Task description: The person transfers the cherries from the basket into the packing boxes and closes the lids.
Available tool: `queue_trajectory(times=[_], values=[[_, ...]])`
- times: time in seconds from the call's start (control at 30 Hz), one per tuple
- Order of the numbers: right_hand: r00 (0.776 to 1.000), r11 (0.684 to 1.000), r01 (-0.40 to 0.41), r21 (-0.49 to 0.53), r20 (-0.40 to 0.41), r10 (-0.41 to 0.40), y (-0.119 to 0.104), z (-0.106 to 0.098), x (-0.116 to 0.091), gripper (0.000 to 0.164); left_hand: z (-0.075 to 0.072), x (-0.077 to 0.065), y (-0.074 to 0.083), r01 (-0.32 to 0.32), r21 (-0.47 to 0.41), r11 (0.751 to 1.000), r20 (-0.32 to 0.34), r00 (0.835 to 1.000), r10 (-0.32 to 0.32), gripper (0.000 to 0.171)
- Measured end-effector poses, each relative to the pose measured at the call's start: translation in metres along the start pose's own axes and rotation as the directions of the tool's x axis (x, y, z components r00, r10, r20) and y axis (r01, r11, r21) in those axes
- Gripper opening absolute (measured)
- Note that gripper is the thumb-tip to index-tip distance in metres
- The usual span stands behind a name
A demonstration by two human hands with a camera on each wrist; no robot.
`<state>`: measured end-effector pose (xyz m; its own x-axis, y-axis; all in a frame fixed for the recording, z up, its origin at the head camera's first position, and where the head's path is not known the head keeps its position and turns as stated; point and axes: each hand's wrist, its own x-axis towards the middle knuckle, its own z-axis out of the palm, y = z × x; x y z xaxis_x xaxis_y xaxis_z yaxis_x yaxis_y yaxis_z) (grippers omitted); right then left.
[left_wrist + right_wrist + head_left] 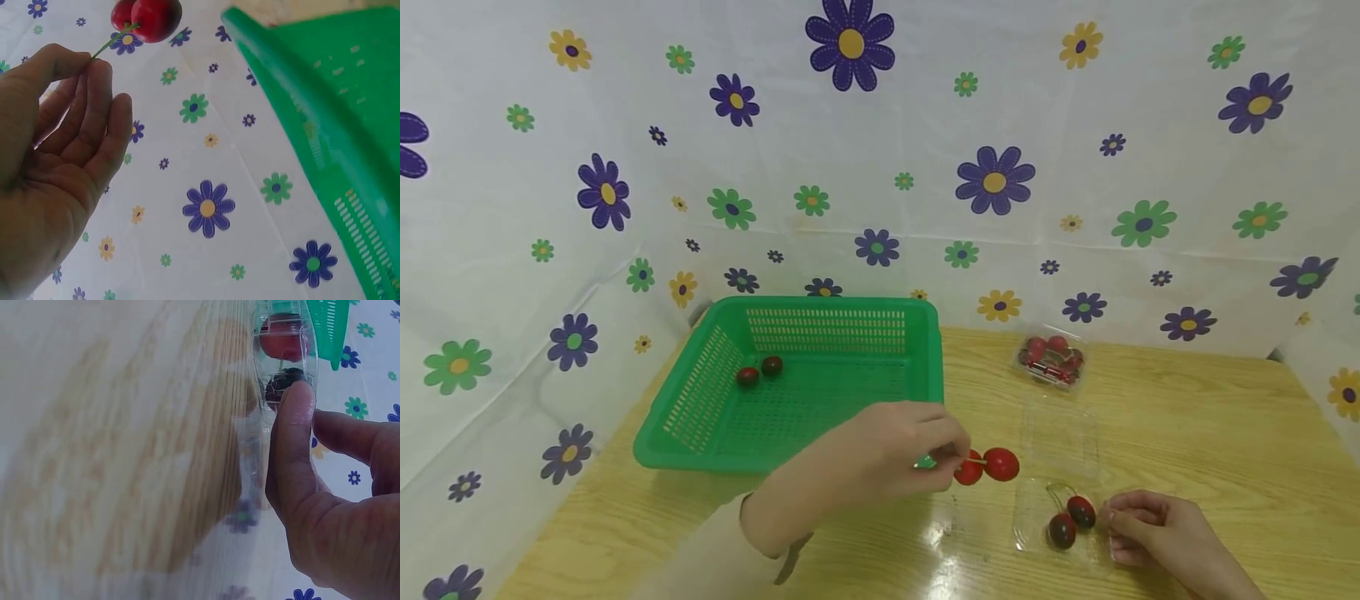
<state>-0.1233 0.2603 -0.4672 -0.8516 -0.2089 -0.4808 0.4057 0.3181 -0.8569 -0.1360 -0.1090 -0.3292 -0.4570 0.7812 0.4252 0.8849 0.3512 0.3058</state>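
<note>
My left hand (898, 446) pinches the green stem of a pair of red cherries (1001, 464), held in the air between the basket and a clear plastic box. In the left wrist view the stem runs from the fingertips up to the cherries (157, 19). My right hand (1165, 533) grips the right edge of the clear plastic box (1028, 533), which lies with its lid spread out behind it. Inside the box rest two dark red cherries (1062, 531) with stems. The right wrist view shows thumb and fingers at the box wall (312, 362).
A green plastic basket (928, 350) stands on the left of the wooden table (1187, 417), with two dark cherries (748, 377) in its left part. At the back sits another clear box (1051, 360) filled with cherries. Flowered cloth (925, 133) hangs behind and at the sides.
</note>
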Motion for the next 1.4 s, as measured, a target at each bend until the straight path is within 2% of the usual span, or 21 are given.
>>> queue_trajectory(times=[0.1, 0.3, 0.5, 0.77, 0.97, 1.23, 1.4], values=[[1.000, 1.000, -0.004, 0.001, 0.004, 0.004, 0.000, -0.001, 0.000, 0.038, 0.012, 0.002, 0.006, -0.001, -0.011, 1.000, -0.006, 1.000, 0.001, 0.010], [0.999, 1.000, -0.029, 0.000, -0.022, 0.029, -0.002, 0.002, 0.001, 0.038, 0.040, 0.003, 0.014, 0.031, 0.008, 0.999, 0.044, 0.999, -0.031, 0.007], [0.996, 0.998, -0.060, 0.007, -0.063, 0.061, -0.004, 0.006, 0.002, 0.034, 0.062, 0.007, 0.018, 0.039, 0.020, 0.999, 0.039, 0.998, -0.040, 0.006], [0.996, 0.998, -0.060, 0.015, -0.065, 0.061, -0.005, 0.006, 0.002, 0.034, 0.084, 0.020, 0.021, 0.077, 0.113, 0.991, 0.070, 0.994, -0.085, 0.006], [0.994, 0.997, -0.076, 0.028, -0.074, 0.078, -0.005, 0.008, 0.003, 0.033, 0.107, 0.028, 0.019, 0.068, 0.209, 0.976, 0.082, 0.993, -0.087, 0.004], [0.994, 0.997, -0.072, 0.025, -0.078, 0.073, -0.004, 0.007, 0.003, 0.032, 0.122, 0.035, 0.016, 0.067, 0.343, 0.937, 0.132, 0.984, -0.119, 0.008], [0.999, 0.999, -0.031, 0.035, -0.017, 0.032, -0.002, 0.002, 0.002, 0.032, 0.127, 0.038, 0.014, 0.074, 0.332, 0.940, 0.173, 0.975, -0.138, 0.006]])
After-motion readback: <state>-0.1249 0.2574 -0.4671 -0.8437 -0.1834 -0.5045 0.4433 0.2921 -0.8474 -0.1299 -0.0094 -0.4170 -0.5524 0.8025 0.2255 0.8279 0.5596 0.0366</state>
